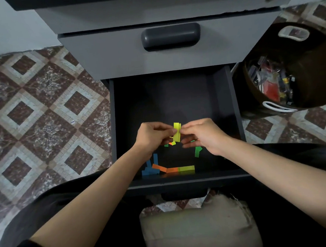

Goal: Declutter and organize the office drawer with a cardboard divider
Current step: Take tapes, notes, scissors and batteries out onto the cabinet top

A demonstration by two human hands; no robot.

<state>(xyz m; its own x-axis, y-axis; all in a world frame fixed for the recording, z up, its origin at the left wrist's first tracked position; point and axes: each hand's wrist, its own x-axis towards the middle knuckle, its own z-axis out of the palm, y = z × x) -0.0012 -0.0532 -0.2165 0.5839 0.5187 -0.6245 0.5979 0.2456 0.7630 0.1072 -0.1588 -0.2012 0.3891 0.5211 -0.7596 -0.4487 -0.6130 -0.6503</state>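
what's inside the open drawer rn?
Loose paper strips on the drawer floor: blue strips, orange strips at the front, green strips right. Left hand and right hand pinch a yellow stack; strips beneath them are partly hidden.

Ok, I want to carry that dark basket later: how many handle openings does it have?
2. The far handle opening sits on the basket's far wall, the near handle opening on its near wall; both white-rimmed. Its right side is cropped; more may hide there.
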